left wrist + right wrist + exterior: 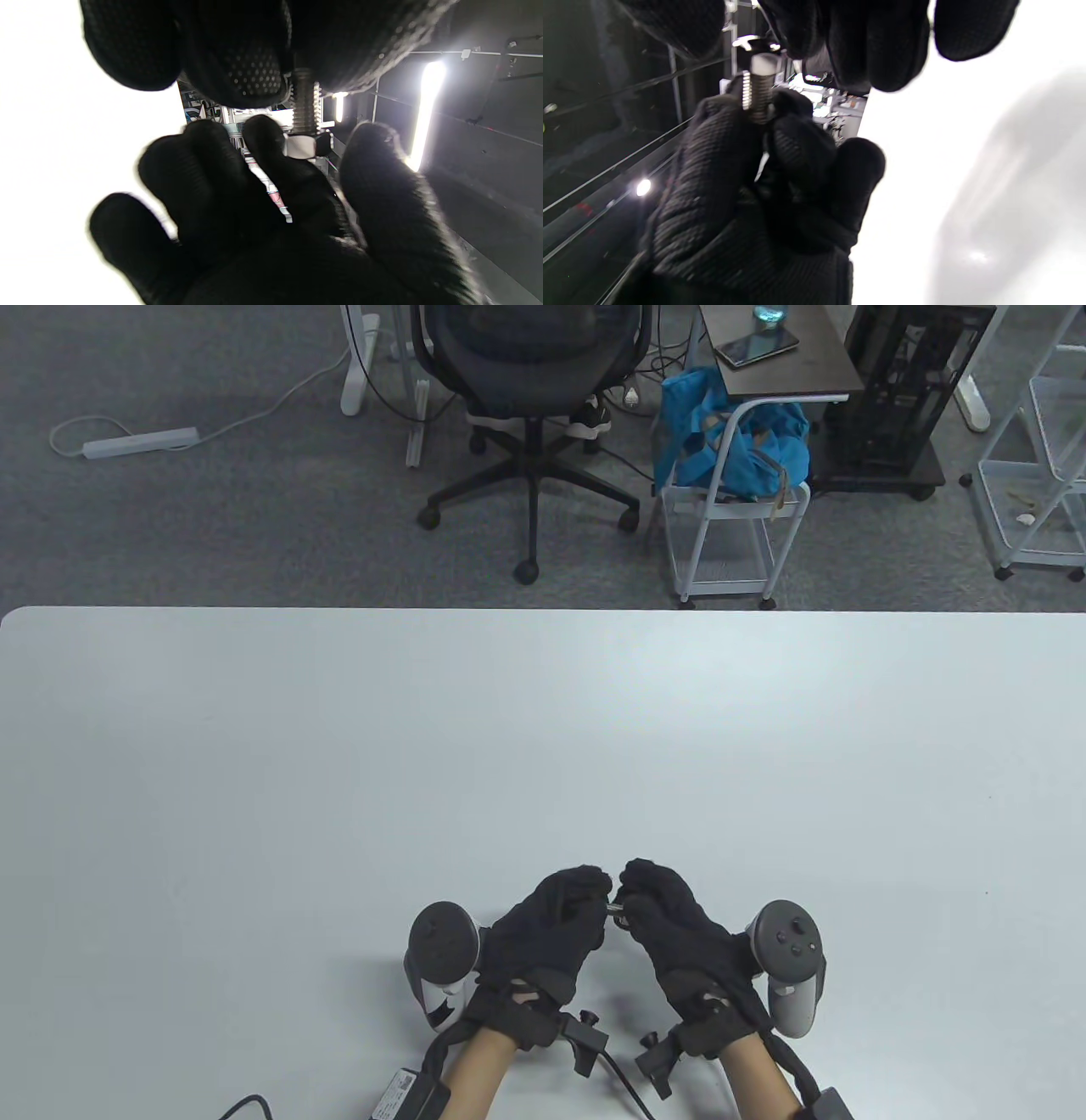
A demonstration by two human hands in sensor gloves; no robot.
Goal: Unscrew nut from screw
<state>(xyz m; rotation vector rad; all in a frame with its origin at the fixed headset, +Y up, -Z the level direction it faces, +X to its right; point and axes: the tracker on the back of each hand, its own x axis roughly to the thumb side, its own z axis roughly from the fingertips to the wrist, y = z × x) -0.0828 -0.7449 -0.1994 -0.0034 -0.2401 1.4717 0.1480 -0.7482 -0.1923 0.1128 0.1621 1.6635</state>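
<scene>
Both gloved hands meet low in the table view, just above the white table. My left hand grips a threaded steel screw by its head end. In the left wrist view the screw hangs from my left fingers. A hex nut sits at its tip. My right hand pinches the nut between a finger and the thumb. In the right wrist view the screw sticks up out of my left hand, its tip bare. Whether the nut is still on the threads cannot be told.
An office chair, a white cart with a blue bag and wire shelves stand on the floor beyond the table's far edge. Glove cables trail off the near edge by my wrists.
</scene>
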